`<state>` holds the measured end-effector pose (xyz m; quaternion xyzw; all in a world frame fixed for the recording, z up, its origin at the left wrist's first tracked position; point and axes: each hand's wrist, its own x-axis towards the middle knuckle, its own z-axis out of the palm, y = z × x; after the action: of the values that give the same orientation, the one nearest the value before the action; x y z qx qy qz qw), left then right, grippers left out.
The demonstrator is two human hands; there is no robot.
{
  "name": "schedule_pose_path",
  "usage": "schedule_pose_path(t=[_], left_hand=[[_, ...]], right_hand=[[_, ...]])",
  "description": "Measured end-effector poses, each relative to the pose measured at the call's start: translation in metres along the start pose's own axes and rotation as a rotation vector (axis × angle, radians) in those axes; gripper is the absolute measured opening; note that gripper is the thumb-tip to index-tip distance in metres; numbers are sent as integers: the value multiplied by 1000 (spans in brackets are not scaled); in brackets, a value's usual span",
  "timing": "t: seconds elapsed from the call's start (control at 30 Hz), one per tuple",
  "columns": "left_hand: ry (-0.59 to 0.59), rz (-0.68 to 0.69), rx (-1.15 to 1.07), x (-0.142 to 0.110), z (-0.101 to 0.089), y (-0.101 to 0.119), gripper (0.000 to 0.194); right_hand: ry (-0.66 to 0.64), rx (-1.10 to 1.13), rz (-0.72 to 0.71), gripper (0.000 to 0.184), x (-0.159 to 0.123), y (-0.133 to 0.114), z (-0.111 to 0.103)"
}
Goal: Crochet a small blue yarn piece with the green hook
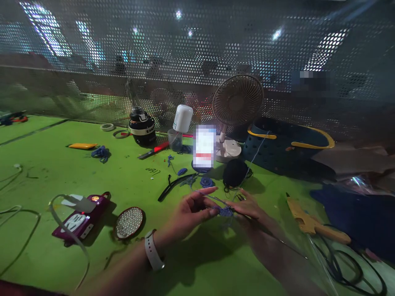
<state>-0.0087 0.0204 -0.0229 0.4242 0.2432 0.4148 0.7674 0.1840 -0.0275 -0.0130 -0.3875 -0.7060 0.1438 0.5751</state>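
My left hand [196, 209] pinches the edge of a small piece of blue crochet work [226, 211] between thumb and fingers, with a yarn strand running over its raised index finger. Close beside it, my right hand [251, 211] grips a thin dark crochet hook [277, 237], its shaft slanting back to the lower right. The hook's tip meets the crochet piece, but its exact place in the stitches is too small to make out. Just beyond my hands lie a dark ball of yarn [235, 173] and a round blue crocheted piece [206, 182]. A lit phone [204, 146] stands behind them.
Eyeglasses [177, 185] lie left of the phone. A fan [230, 148] and a dark basket [277, 154] stand behind. At right is a yellow glue gun [305, 218] with cables. A purple power strip [82, 222] and a round studded disc [128, 222] lie at left.
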Motion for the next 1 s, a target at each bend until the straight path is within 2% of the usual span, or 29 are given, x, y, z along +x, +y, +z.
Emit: schedule_pose_path(t=[0.33,0.7,0.83,1.0], left_hand=[[14,2,-24,0,-1,1,50],[15,-24,-19,0,2,1,51],[-19,-70,-41,0,2,0,55],[0,-79,-8,1,0,3,51]], right_hand=[[-56,57,14,19,-3,4,-2],[-3,-52,-12,15,-3,1,-1],[-11,95,-16,17,-5,4,-2],[-85,265,146,11,-1,8,-9]])
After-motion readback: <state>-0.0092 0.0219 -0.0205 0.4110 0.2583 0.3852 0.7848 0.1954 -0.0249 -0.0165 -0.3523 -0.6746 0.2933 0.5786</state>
